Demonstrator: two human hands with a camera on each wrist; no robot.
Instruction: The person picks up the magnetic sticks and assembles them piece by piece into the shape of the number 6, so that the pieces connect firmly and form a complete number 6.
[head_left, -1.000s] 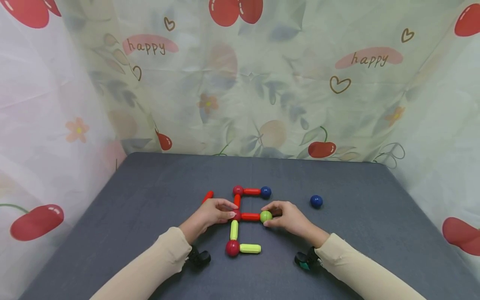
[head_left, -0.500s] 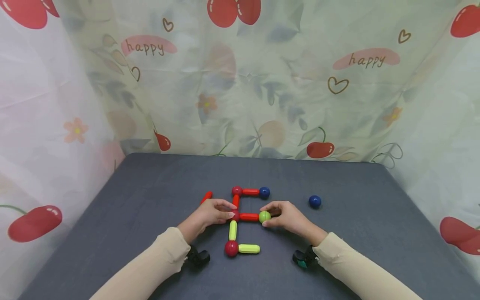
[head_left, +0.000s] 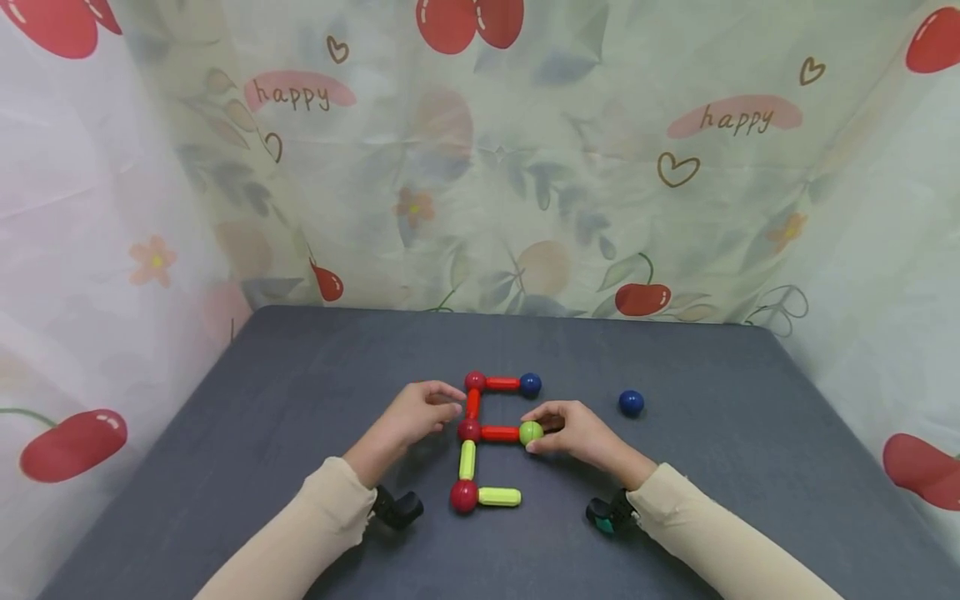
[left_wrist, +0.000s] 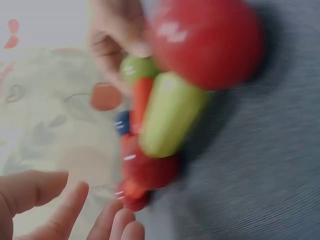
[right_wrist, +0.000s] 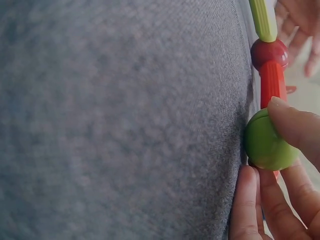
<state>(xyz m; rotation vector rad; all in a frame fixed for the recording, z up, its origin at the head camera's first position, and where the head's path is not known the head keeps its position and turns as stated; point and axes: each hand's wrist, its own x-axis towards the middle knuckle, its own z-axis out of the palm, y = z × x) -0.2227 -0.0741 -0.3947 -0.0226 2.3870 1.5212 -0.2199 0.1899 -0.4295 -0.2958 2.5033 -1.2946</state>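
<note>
An F-like figure of balls and rods lies flat on the table. My right hand (head_left: 576, 432) pinches the green ball (head_left: 530, 432) at the right end of its middle red rod (head_left: 499, 433); the right wrist view shows thumb and fingers on either side of that ball (right_wrist: 270, 142). My left hand (head_left: 414, 417), fingers apart and holding nothing, hovers just left of the middle red ball (head_left: 468, 430). In the left wrist view its fingers (left_wrist: 55, 215) look loose. Above are another red ball (head_left: 475, 381) and a blue ball (head_left: 530, 384); a yellow-green rod (head_left: 467, 460) runs down to a larger-looking red ball (head_left: 463, 497).
A loose blue ball (head_left: 631, 403) lies right of the figure. Another yellow-green rod (head_left: 499, 497) points right from the nearest red ball. The dark grey table (head_left: 337, 350) is bordered by a patterned curtain (head_left: 480, 250). Each wrist wears a black camera.
My left hand has let go of the middle red ball and moved up and left. The loose red rod seen behind it earlier is now hidden. My right hand stays on the green ball.
</note>
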